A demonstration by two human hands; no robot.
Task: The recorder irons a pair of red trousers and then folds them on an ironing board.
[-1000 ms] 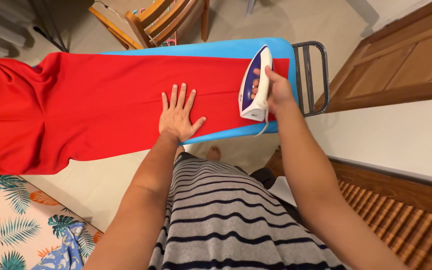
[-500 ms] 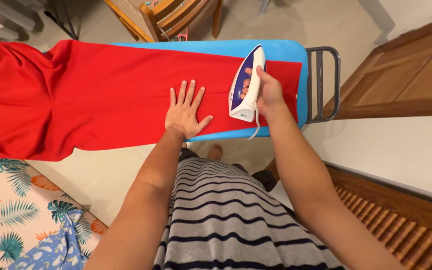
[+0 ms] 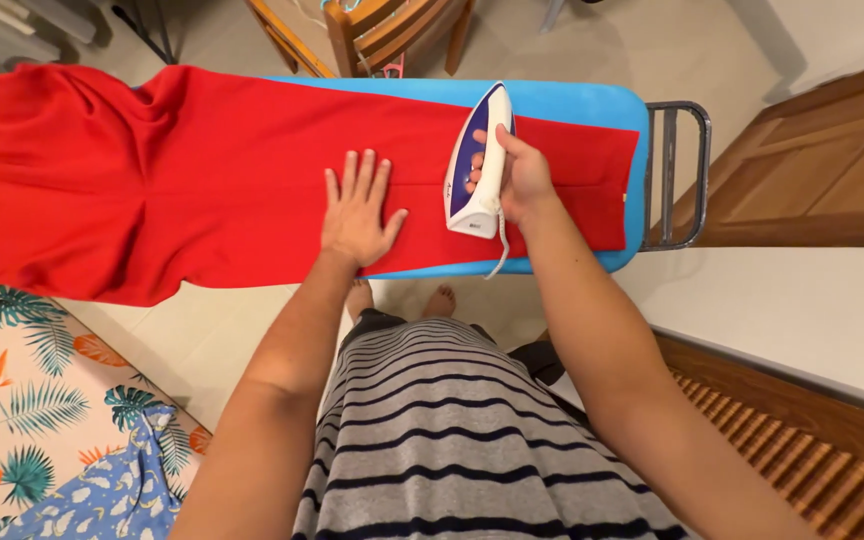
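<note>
We observe a garment of grey fabric with dark navy horizontal stripes (image 3: 452, 430) covering the torso. Both forearms are bare (no sleeves, watch or bands visible), as are the left hand (image 3: 357, 215) and right hand (image 3: 522, 180). Two bare feet (image 3: 440, 300) show below the hem.

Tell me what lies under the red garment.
A blue ironing board shows along the red garment's far, near and right edges. The left hand presses on top; the right hand grips the iron. The board's middle is covered.
</note>
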